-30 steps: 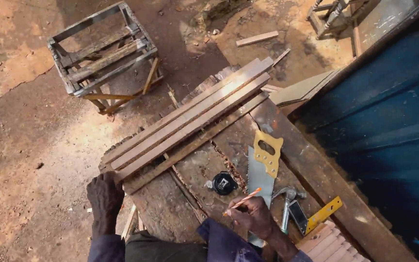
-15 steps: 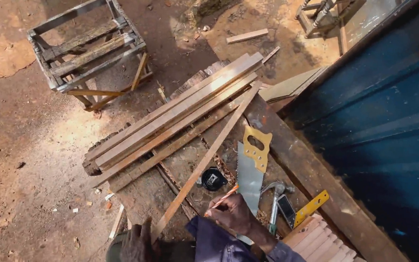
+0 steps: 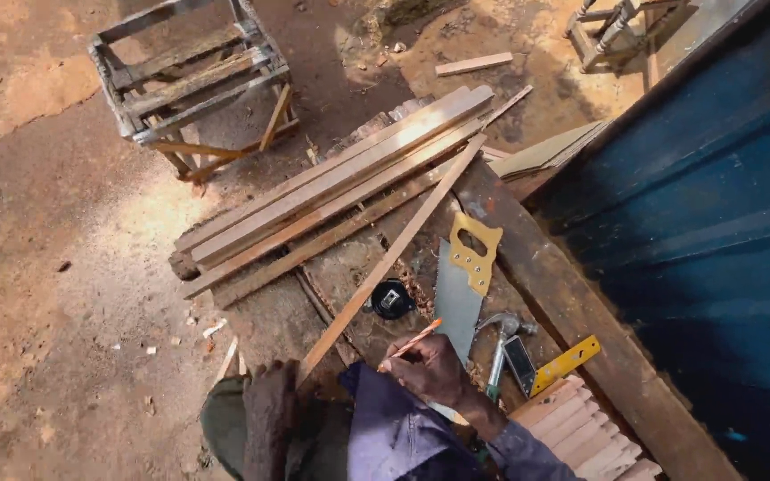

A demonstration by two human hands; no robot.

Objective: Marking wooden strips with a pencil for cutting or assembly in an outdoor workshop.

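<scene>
My left hand (image 3: 269,405) grips the near end of a long thin wooden slat (image 3: 385,263). The slat lies diagonally across the workbench (image 3: 572,312), its far end by the stack of slats (image 3: 331,183). My right hand (image 3: 430,367) holds a pencil (image 3: 412,343) just above the bench, beside the slat. Next to that hand lie a handsaw (image 3: 458,285) with a yellow handle, a round black tape measure (image 3: 391,299) and a hammer (image 3: 501,343).
A yellow-and-black square (image 3: 556,367) and a pile of short wooden pieces (image 3: 581,432) sit at the bench's near right. A blue metal wall (image 3: 715,205) runs along the right. A worn wooden frame (image 3: 189,80) stands on the dirt ground at the far left.
My left hand left the stack's end and drew one slat toward me; it now lies diagonally across the bench. My right hand kept the pencil near the saw.
</scene>
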